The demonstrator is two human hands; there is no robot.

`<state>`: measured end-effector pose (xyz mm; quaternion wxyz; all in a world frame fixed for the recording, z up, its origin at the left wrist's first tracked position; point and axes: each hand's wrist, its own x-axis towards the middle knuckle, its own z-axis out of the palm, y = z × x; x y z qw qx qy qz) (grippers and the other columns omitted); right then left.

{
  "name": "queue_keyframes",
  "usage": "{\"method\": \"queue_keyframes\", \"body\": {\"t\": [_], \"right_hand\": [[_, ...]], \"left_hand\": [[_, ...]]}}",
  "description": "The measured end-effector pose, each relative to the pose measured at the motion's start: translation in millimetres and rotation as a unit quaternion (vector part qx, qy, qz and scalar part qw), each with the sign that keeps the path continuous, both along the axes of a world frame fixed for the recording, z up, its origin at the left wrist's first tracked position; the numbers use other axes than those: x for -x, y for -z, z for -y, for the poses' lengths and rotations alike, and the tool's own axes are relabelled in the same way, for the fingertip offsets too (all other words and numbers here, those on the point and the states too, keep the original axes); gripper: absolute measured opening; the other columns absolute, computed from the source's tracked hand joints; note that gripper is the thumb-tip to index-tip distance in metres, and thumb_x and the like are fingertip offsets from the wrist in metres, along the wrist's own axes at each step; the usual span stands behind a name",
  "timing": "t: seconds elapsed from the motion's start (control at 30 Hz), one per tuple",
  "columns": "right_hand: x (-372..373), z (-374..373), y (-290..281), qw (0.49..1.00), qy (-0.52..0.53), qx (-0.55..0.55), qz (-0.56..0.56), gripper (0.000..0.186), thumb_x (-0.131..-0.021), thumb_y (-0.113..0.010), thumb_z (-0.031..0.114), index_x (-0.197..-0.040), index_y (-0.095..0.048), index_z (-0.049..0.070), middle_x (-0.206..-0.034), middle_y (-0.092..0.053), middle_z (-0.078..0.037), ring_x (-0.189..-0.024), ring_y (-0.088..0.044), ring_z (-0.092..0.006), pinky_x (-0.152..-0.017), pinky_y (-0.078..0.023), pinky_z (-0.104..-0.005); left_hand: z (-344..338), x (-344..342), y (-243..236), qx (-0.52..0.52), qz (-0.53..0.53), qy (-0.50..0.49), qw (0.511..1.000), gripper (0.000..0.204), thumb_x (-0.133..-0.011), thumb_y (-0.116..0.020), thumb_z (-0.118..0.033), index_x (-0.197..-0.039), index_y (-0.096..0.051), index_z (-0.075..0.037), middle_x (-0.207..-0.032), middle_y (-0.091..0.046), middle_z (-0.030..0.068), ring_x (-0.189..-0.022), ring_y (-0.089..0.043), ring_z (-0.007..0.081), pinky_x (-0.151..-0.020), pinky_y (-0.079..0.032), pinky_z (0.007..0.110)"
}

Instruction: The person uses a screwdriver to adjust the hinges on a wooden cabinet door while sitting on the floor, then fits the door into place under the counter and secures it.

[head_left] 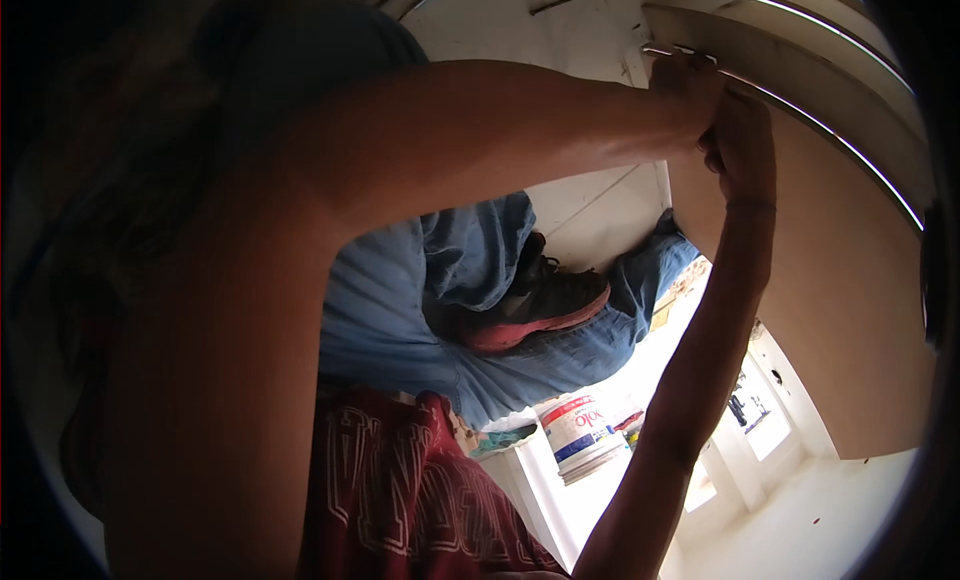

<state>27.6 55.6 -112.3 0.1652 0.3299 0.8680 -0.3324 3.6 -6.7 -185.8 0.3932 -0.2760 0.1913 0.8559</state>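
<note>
At the upper right, my left hand [688,88] is closed beside a thin bright strip [820,125] along the upper edge of a tan panel [830,290]. A short shiny end shows past its fingers. My right hand [744,152] is just below, against the left one, with its fingers curled in front of the panel. The two hands overlap, so whatever lies between their fingers is hidden. Both forearms cross the view, the left from the lower left and the right from the bottom edge.
My folded legs in blue jeans [390,310] and a dark shoe [540,305] with a red sole fill the middle. A white bucket [580,435] with red and blue bands stands in bright light below. A thin dark rod [557,3] lies on the pale floor [590,195].
</note>
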Motion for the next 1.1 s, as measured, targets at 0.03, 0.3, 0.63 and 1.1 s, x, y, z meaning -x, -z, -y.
{"method": "queue_keyframes", "body": {"t": [0.03,0.3,0.63,1.1], "right_hand": [[3.2,7.6,3.3,0.999,0.002,0.031,-0.02,0.02,-0.092,-0.056,0.022,-0.08,-0.061,0.006,-0.056,-0.048,0.001,-0.042,-0.041,-0.0051,-0.037,-0.024,-0.0232],[0.3,10.6,-12.6,0.998,-0.04,-0.045,-0.002,0.025,-0.093,-0.056,0.025,-0.08,-0.06,0.004,-0.057,-0.05,0.0,-0.043,-0.042,-0.0058,-0.038,-0.025,-0.0243],[-125.8,38.3,-6.0,0.972,0.103,0.048,-0.204,0.021,-0.1,-0.056,0.018,-0.108,-0.055,-0.001,-0.076,-0.064,-0.008,-0.05,-0.055,-0.0106,-0.045,-0.041,-0.0252],[-218.8,72.6,94.5,0.898,0.253,0.256,-0.251,0.022,-0.102,-0.058,0.02,-0.11,-0.053,0.0,-0.08,-0.064,-0.007,-0.054,-0.055,-0.009,-0.048,-0.044,-0.0242]], "left_hand": [[3.3,2.1,0.2,0.001,-0.002,-0.005,1.0,0.016,-0.092,-0.055,-0.014,-0.086,-0.061,0.0,-0.068,-0.059,0.0138,-0.047,-0.055,0.0252,-0.036,-0.039,0.039],[12.2,-0.3,-7.6,0.0,-0.06,0.036,0.998,0.016,-0.093,-0.057,-0.017,-0.088,-0.062,-0.003,-0.069,-0.06,0.0116,-0.047,-0.055,0.0229,-0.035,-0.038,0.037],[11.4,10.0,62.3,0.207,-0.17,0.058,0.962,0.019,-0.095,-0.057,-0.011,-0.111,-0.063,-0.002,-0.1,-0.066,0.0119,-0.076,-0.072,0.0224,-0.063,-0.061,0.031],[12.7,60.3,62.7,0.301,-0.238,0.17,0.908,0.013,-0.087,-0.074,-0.011,-0.096,-0.072,-0.002,-0.093,-0.075,0.0076,-0.082,-0.073,0.0159,-0.074,-0.057,0.028]]}}
